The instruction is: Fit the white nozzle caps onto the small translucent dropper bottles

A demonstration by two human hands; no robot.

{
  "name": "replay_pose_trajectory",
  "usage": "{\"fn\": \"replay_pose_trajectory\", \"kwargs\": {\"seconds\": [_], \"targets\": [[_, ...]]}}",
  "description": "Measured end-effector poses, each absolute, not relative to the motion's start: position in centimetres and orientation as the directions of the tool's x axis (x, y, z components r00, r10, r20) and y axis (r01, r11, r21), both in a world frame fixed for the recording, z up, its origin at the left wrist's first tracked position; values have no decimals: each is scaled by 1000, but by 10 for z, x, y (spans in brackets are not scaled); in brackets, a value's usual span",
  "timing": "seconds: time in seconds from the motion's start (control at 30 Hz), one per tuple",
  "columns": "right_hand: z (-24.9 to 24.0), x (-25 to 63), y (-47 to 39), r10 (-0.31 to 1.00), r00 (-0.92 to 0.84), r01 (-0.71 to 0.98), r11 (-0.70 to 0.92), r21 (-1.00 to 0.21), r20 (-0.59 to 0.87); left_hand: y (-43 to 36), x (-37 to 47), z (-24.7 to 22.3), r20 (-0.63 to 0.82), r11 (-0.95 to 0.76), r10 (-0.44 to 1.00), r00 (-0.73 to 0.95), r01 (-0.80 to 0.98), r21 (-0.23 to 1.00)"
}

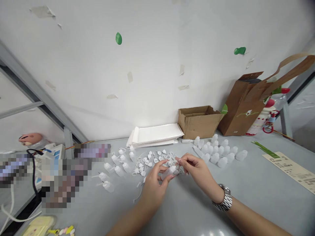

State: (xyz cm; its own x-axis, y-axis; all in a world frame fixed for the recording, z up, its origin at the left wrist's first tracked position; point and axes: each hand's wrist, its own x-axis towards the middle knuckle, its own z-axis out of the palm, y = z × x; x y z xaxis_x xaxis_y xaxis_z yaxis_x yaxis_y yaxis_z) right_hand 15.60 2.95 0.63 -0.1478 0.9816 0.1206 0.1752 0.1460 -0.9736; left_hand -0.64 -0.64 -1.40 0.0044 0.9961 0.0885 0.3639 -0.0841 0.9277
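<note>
My left hand (157,178) is closed around a small translucent squeeze bottle (167,173) with a white cap, tilted toward the right. Just beside that cap, the thumb and fingers of my right hand (193,165) are pinched together; what they hold is too small to make out. Behind both hands lies a loose pile of white caps with thin straps (147,161). Several capped bottles (118,170) rest to the left of my hands. On the right is a group of uncapped bottles (222,162).
A stack of white sheets (157,133) and an open cardboard box (201,123) stand against the wall. A brown paper bag (242,108) is at the right, with a printed paper strip (292,170) nearer. A power strip (52,164) and cables are at left.
</note>
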Motion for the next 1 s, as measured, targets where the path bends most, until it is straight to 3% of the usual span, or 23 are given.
{"fn": "replay_pose_trajectory", "kwargs": {"seconds": [0.7, 1.0], "targets": [[6, 156, 30, 983, -153, 208, 129, -970, 98, -5, -6, -12, 88, -83, 996, 4, 377, 922], [3, 155, 27, 972, -141, 251, 220, -943, 189, -5, -7, -16, 92, -86, 996, 1, 381, 921]]}}
